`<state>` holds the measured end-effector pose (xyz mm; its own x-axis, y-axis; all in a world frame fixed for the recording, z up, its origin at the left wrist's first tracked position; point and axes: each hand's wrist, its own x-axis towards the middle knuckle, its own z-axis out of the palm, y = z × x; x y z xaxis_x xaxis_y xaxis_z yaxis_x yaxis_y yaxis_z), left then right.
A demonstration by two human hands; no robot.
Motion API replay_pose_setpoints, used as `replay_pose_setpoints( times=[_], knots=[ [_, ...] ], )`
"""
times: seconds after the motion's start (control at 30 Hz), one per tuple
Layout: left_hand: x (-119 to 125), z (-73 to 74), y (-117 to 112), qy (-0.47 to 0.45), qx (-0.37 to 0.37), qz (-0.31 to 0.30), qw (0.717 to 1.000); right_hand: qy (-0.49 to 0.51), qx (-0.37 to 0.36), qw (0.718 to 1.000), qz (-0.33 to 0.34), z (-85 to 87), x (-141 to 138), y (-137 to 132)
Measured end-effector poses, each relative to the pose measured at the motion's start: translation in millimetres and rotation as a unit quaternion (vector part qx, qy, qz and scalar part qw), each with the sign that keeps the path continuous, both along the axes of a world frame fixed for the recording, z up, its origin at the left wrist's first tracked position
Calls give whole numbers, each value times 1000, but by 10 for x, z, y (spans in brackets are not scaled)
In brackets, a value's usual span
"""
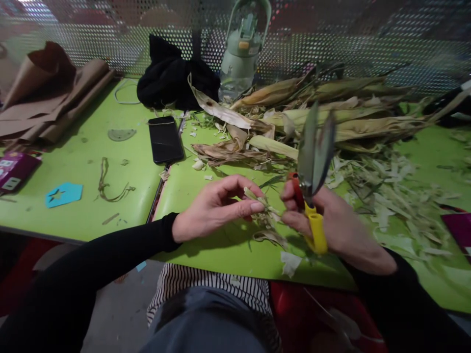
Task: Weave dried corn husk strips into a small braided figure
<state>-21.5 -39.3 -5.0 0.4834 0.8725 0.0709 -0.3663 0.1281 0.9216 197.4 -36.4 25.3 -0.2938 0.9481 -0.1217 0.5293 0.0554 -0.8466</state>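
Observation:
My left hand point(224, 203) pinches a small bundle of corn husk strips point(270, 213) between thumb and fingers, just above the green table. In my right hand point(331, 220) is a pair of scissors point(311, 162) with one red and one yellow handle. Their blades point up and away from me, spread apart and slightly blurred. The right fingertips are close to the strips; I cannot tell whether they touch them. A curled husk piece point(270, 238) lies below the bundle, and a pale scrap point(290, 263) rests near the table's front edge.
Dried corn husks point(353, 115) are heaped behind my hands, with shredded strips point(397, 206) at the right. A phone point(165, 139), black cloth point(176, 78) and green bottle point(241, 59) stand or lie farther back. Brown paper point(55, 98) and a blue cutout point(64, 194) are left.

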Motion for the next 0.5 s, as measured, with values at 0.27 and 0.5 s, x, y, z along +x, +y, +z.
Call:
replay_pose_setpoints(
  times=[0.27, 0.5],
  knots=[
    [-13, 54, 31, -44, -54, -9, 998, -283, 51, 957, 46, -38, 735, -68],
    [-37, 25, 30, -28, -14, -17, 999, -314, 62, 942, 98, -217, 1053, -127]
  ],
)
